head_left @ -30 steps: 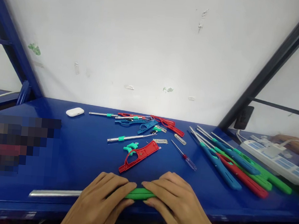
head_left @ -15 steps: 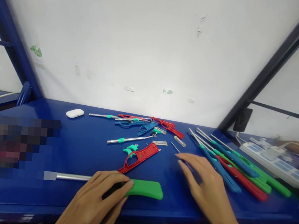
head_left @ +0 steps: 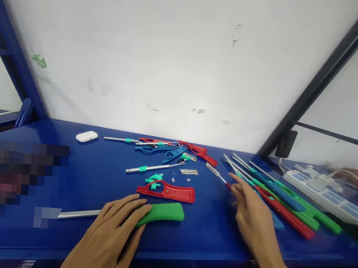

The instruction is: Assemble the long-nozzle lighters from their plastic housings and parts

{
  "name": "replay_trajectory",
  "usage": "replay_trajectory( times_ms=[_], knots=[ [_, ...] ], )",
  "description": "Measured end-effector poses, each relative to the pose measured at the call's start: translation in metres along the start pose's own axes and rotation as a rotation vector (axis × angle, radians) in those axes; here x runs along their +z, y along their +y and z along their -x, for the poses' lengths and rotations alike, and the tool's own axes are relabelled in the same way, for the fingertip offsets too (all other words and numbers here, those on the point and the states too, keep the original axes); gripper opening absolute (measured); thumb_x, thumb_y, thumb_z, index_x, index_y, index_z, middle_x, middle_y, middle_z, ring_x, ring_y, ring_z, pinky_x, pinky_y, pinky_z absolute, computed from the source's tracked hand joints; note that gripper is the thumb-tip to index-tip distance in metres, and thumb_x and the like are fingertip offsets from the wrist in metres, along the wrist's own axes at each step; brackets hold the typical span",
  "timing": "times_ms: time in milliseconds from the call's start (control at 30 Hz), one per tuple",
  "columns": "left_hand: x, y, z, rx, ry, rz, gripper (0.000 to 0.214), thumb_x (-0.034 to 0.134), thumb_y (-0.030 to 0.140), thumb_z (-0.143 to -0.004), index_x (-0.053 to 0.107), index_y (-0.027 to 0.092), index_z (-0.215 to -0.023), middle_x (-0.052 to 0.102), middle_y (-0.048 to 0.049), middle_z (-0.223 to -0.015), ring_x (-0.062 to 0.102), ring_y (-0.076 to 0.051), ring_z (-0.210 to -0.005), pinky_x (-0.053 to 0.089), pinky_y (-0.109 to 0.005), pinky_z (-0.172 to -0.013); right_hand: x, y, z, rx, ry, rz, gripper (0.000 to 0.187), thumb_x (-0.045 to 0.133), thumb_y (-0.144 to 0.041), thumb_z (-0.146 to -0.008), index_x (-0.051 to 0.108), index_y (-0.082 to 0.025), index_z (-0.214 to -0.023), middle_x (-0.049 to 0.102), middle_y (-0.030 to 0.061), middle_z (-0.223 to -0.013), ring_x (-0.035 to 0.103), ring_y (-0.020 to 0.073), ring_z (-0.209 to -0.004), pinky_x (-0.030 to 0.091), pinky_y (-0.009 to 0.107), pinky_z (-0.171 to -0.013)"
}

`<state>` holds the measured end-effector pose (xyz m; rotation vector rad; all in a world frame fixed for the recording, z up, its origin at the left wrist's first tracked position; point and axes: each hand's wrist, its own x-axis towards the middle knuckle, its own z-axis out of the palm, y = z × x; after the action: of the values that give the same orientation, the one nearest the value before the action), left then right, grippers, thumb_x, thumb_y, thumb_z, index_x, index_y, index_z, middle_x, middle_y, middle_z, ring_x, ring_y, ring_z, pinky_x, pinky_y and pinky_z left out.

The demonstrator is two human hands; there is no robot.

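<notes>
My left hand (head_left: 112, 232) is closed over a green long-necked gas lighter (head_left: 168, 215), its handle pointing right and its metal tube (head_left: 79, 214) left. The fingers hide its middle. My right hand (head_left: 250, 214) pinches a small screwdriver (head_left: 223, 179), its thin shaft pointing up-left and most of its handle covered. Just beyond the left hand lies an open red lighter shell half (head_left: 179, 193), hollow side up. Turquoise plastic pieces (head_left: 154, 181) sit by its trigger opening. A clear fuel tank (head_left: 212, 170) lies near the screwdriver's tip, another clear fuel tank (head_left: 189, 172) to its left.
Further back lie loose metal tubes (head_left: 154, 166), blue shell halves (head_left: 174, 154) and red shell halves (head_left: 206, 156). Several whole lighters (head_left: 287, 210) are bunched at right, beside a white power strip (head_left: 325, 197). A white earbud case (head_left: 86, 136) lies at back left.
My right hand has closed on the screwdriver, which was lying on the table. The red shell half has turned from slanted to nearly level. My left hand and the green lighter have shifted slightly left.
</notes>
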<state>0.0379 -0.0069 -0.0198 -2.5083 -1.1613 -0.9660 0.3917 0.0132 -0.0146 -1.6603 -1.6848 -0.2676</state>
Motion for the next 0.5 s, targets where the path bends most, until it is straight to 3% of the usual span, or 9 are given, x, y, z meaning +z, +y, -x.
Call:
replay_trajectory(
  times_ms=[167,367,500],
  knots=[
    [-0.003,0.003,-0.002,0.005,-0.001,0.019,0.035,0.053,0.028,-0.105,0.06,0.026,-0.139,0.075,-0.0043,-0.125,0.071,-0.027,-0.112,0.061,-0.042,-0.095,-0.003,0.001,-0.004,0.03,-0.109,-0.41,0.039,0.045,-0.038,-0.11,0.058,-0.022,-0.142,0.063,0.0062,-0.1,0.075,0.0189,-0.076,0.065,0.033,-0.07],
    [-0.009,0.003,-0.005,0.034,0.009,0.079,0.03,0.047,0.021,-0.106,0.062,0.025,-0.132,0.074,-0.0034,-0.119,0.071,-0.02,-0.108,0.059,-0.03,-0.098,0.001,-0.015,-0.016,0.094,-0.177,-0.216,0.027,0.045,-0.044,-0.106,0.061,-0.022,-0.109,0.068,0.006,-0.095,0.068,0.0222,-0.077,0.058,0.035,-0.071],
    [-0.008,-0.001,-0.002,0.015,0.016,0.089,0.04,0.04,0.013,-0.103,0.06,0.029,-0.133,0.072,-0.0009,-0.114,0.073,-0.016,-0.098,0.059,-0.024,-0.091,0.014,-0.022,-0.036,0.074,-0.283,-0.166,0.021,0.059,-0.042,-0.1,0.064,-0.024,-0.108,0.068,0.0014,-0.082,0.066,0.0225,-0.07,0.052,0.034,-0.067]
  ],
)
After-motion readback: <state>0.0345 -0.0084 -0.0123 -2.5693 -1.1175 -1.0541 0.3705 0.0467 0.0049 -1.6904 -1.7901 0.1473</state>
